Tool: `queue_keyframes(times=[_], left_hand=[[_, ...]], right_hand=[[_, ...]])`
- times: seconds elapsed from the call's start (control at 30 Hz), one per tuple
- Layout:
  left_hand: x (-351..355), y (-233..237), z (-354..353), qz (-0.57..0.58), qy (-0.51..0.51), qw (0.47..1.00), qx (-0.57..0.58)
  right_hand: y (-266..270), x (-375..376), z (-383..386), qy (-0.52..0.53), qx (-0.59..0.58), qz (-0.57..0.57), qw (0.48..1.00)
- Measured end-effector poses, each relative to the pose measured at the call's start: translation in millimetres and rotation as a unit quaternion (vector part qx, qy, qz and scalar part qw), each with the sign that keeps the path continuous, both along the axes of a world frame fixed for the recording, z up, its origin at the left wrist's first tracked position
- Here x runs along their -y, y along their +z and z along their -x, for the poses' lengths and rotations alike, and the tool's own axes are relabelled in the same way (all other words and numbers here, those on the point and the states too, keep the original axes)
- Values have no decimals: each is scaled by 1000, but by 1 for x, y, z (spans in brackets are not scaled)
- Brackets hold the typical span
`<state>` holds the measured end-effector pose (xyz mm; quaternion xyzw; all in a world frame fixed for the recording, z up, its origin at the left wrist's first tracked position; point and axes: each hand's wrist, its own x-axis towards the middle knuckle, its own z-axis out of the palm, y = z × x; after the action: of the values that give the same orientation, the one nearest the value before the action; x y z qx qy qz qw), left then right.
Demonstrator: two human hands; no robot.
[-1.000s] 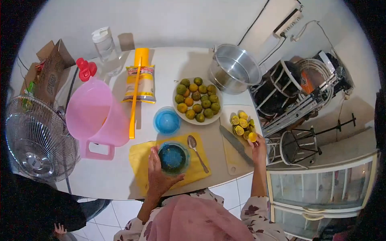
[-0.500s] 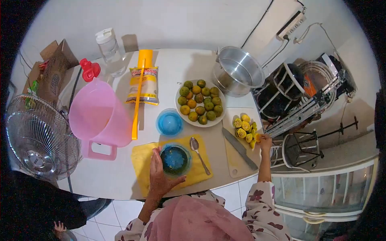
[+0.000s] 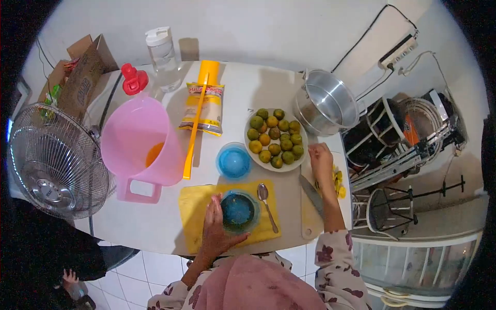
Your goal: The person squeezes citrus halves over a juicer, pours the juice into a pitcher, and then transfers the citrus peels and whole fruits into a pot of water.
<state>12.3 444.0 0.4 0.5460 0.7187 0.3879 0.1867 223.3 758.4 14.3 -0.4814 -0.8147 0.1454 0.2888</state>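
Note:
A blue bowl (image 3: 238,213) with dark liquid in it rests on a folded yellow cloth (image 3: 199,219). My left hand (image 3: 216,230) is cupped along its left and near sides, fingers straight and thumb spread. My right hand (image 3: 322,160) hovers over the far end of the cutting board (image 3: 310,219), just right of the plate (image 3: 300,160) of green-orange citrus fruits (image 3: 274,133). Its fingers are curled together; anything between them is hidden. Yellow cut citrus halves (image 3: 339,185) lie partly behind my right forearm. A knife (image 3: 311,197) lies on the board, a spoon (image 3: 267,206) on the cloth.
A second blue bowl (image 3: 233,161) stands beyond the cloth. A pink pitcher (image 3: 139,129) holds some orange liquid. Farther back are a yellow-handled tool (image 3: 194,132), a plastic packet (image 3: 209,111), a water bottle (image 3: 164,62) and a metal pot (image 3: 326,103). A fan (image 3: 57,160) stands left.
My right hand has moved from the cut halves at the board's right edge up and left towards the plate. My left hand stays beside the bowl. The whole view has shifted slightly.

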Motion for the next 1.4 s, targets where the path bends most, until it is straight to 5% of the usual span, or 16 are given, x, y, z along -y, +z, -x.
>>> queue_keyframes(times=[0.07,0.2,0.37,0.57,0.8,0.83,0.87,1.0,1.17,1.2,1.3,1.4], left_hand=[[1,-5,0,-14,-5,1000,-16],[-2,-1,1,-12,-1,1000,25],[-1,-5,1,-49,-6,999,13],[-1,-5,1,-38,-4,999,-11],[1,-9,0,-50,-1,999,11],[1,-12,0,-57,-4,998,10],[2,-14,-1,-64,-6,998,8],[1,-11,1,-62,-5,997,42],[1,-19,1,-83,-13,994,66],[1,-17,0,-85,-13,994,67],[1,-12,1,-61,-1,997,47],[-1,-13,1,-74,1,996,50]], right_hand=[[-23,-30,17,48,37,-88,994],[-47,-72,44,50,24,-63,996],[-67,-101,62,13,251,-46,967],[-79,-117,72,35,259,-82,962],[-5,-47,95,89,29,-103,990],[13,-23,99,112,-99,104,983],[31,2,100,127,-221,304,918],[89,88,90,216,-165,490,828],[87,143,74,280,-140,557,769],[87,152,72,280,-139,556,770],[94,177,75,379,15,222,898],[81,192,75,366,52,123,921]])
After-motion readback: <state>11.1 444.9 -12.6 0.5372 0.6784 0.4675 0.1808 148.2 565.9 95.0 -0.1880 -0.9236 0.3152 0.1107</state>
